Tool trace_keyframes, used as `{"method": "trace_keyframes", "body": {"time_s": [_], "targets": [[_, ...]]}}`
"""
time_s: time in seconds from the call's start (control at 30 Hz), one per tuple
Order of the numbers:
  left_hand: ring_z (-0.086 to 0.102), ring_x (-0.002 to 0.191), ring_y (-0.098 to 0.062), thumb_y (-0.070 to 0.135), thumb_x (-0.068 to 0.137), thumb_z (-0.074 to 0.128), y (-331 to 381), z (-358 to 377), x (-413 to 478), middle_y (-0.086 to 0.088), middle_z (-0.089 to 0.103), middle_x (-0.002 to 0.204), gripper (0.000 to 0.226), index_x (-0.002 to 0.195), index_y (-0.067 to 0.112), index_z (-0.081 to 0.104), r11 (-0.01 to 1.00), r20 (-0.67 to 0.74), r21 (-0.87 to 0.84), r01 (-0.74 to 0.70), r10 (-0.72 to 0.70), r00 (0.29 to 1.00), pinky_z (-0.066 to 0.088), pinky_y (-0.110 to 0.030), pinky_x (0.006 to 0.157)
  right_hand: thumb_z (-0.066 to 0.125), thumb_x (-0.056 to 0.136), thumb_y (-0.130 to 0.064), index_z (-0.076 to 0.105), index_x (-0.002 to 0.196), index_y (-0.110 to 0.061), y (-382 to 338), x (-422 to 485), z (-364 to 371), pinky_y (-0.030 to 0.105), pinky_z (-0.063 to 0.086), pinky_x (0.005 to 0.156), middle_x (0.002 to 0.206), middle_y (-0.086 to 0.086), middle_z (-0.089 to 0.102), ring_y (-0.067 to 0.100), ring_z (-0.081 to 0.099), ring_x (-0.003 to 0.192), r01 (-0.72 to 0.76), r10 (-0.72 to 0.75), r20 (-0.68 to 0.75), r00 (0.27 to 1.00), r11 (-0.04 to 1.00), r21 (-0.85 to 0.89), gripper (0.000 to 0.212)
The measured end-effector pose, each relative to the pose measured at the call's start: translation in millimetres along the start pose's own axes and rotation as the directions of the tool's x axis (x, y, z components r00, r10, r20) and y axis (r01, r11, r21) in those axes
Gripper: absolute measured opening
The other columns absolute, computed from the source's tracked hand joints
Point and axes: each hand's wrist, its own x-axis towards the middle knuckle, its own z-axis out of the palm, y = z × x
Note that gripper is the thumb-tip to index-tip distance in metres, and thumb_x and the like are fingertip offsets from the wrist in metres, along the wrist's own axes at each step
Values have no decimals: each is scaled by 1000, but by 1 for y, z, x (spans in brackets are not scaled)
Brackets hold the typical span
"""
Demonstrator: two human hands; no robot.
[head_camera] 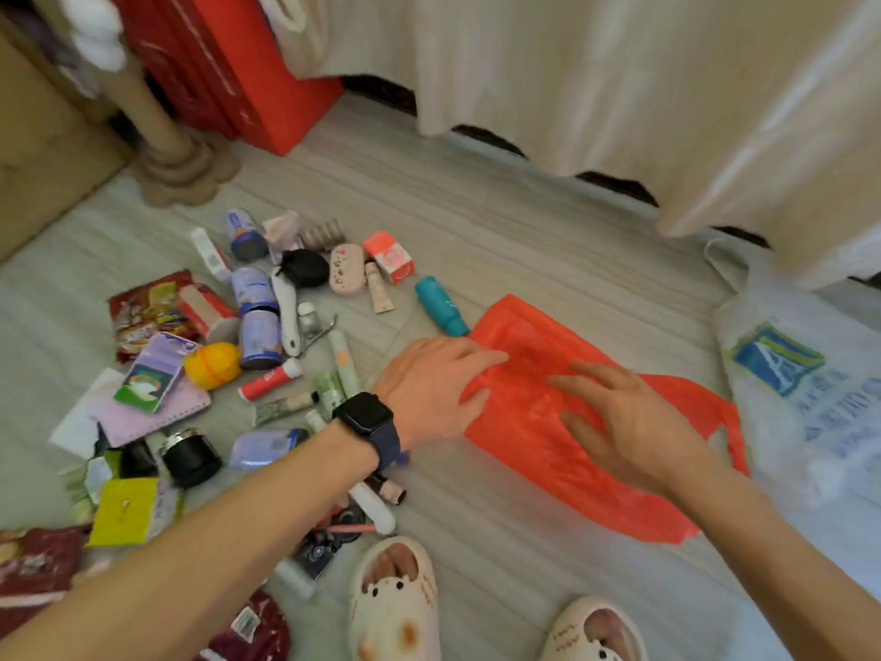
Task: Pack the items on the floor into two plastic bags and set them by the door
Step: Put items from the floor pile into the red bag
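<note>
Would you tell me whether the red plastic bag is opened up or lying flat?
Lying flat: the red plastic bag spreads thin on the floor, no bulge inside, with the left hand and right hand resting on it.

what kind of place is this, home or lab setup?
Likely a home bedroom: a cream bed skirt hangs to the pale plank floor, a carved furniture leg stands at the left, and the person wears cartoon slippers beside scattered toiletries.
</note>
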Motion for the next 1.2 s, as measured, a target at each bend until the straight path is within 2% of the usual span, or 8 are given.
{"method": "trace_keyframes", "body": {"time_s": [0.07, 0.17, 0.4, 0.53, 0.67, 0.93, 1.07, 1.2], "targets": [[48, 125, -17, 39, 92, 50, -25, -21, -46, 7, 50, 139, 53, 144, 37, 39, 976, 21, 77, 203, -205, 979, 39, -37, 103, 60, 93, -33, 54, 139, -30, -39, -2, -10, 37, 33, 114, 147, 6, 48, 26, 44, 136, 103, -101, -68, 993, 994, 26, 47], [49, 125, -21, 41, 92, 50, -52, -49, -117, 5, 49, 141, 54, 144, 35, 39, 886, -20, 153, 438, -440, 898, 43, -37, 96, 57, 94, -36, 51, 141, -32, -99, -6, -24, 37, 32, 114, 150, 2, 46, 24, 41, 138, 211, -209, -100, 973, 978, 8, 47], [53, 120, -24, 46, 88, 49, -67, -106, -255, 3, 53, 137, 51, 137, 38, 46, 715, -107, 202, 669, -663, 741, 46, -38, 91, 47, 97, -46, 42, 144, -41, -210, -39, -46, 36, 35, 113, 151, -5, 43, 17, 37, 139, 360, -365, -165, 916, 931, -62, 47], [49, 123, -24, 48, 85, 48, -69, -116, -299, 3, 52, 137, 52, 136, 39, 47, 670, -125, 181, 719, -710, 693, 40, -39, 97, 44, 98, -48, 36, 147, -42, -240, -47, -48, 35, 32, 115, 155, -6, 38, 17, 34, 142, 378, -388, -72, 919, 918, -116, 50], [46, 125, -23, 45, 85, 46, -79, -110, -318, 2, 50, 138, 53, 138, 39, 44, 663, -86, 198, 722, -722, 687, 38, -40, 101, 44, 97, -48, 30, 149, -43, -247, -39, -33, 33, 30, 114, 157, -7, 33, 16, 30, 143, 359, -361, 22, 932, 916, -180, 54], [32, 136, -28, 40, 88, 51, -111, -44, -278, -5, 36, 147, 61, 146, 31, 33, 700, 127, 208, 683, -712, 691, 30, -46, 108, 45, 93, -45, 23, 151, -37, -203, 0, 58, 34, 34, 112, 162, 0, 21, 21, 26, 145, 350, -252, 327, 911, 892, -287, 62], [25, 142, -28, 34, 89, 55, -135, -3, -245, -6, 26, 155, 68, 150, 31, 24, 712, 210, 210, 670, -702, 680, 23, -49, 114, 46, 93, -48, 13, 155, -31, -185, 39, 105, 36, 30, 115, 165, 4, 7, 25, 18, 148, 279, -181, 342, 922, 923, -265, 73], [13, 147, -26, 27, 91, 59, -166, 34, -214, -4, 9, 162, 80, 154, 33, 10, 746, 320, 257, 615, -666, 674, 15, -53, 117, 43, 95, -51, 6, 157, -32, -172, 82, 147, 40, 26, 118, 165, 2, 6, 24, 13, 150, 226, -157, 298, 941, 951, -211, 74]]}}
